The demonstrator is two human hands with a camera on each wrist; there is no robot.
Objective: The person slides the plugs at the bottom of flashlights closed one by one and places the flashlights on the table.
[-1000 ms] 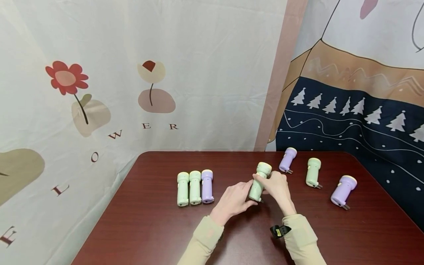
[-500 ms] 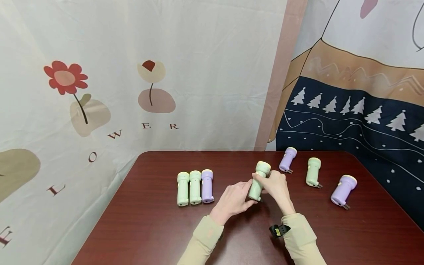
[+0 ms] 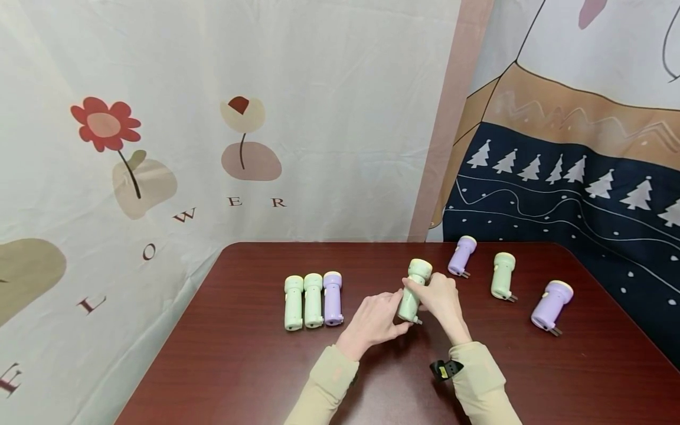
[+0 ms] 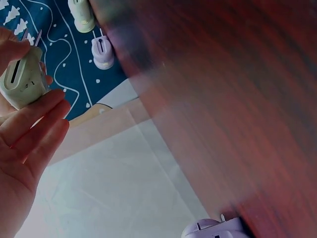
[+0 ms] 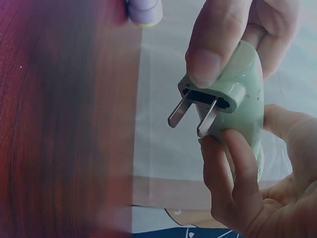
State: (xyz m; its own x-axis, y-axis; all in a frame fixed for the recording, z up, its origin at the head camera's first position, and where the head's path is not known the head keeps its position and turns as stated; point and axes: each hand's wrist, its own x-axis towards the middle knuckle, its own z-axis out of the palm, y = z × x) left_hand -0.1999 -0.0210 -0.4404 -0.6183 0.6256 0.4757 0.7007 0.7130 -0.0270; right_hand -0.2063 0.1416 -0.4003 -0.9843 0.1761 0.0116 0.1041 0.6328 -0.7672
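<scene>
Both hands hold a pale green flashlight point(image 3: 410, 304) above the right-middle of the table, its yellow-rimmed head pointing away. My right hand point(image 3: 443, 301) grips the body just below the head, thumb on the near side. At the lower end, my left hand point(image 3: 374, 320) pinches it between thumb and fingers. In the right wrist view a thumb point(image 5: 205, 69) presses beside the base of the plug, and two metal prongs point(image 5: 208, 116) stand out from the flashlight. The flashlight's tail end point(image 4: 24, 82) shows in the left wrist view, with fingers around it.
Left on the brown table point(image 3: 239, 378), two green flashlights point(image 3: 293, 304) and a purple flashlight point(image 3: 333, 300) lie side by side. Toward the right are a purple flashlight point(image 3: 461, 257), a green flashlight point(image 3: 502, 276) and another purple flashlight point(image 3: 551, 307), prongs out. Printed curtains hang behind.
The held flashlight and right hand have shifted slightly left. Its prongs now show more clearly at the lower end. The flashlights on the table have not moved.
</scene>
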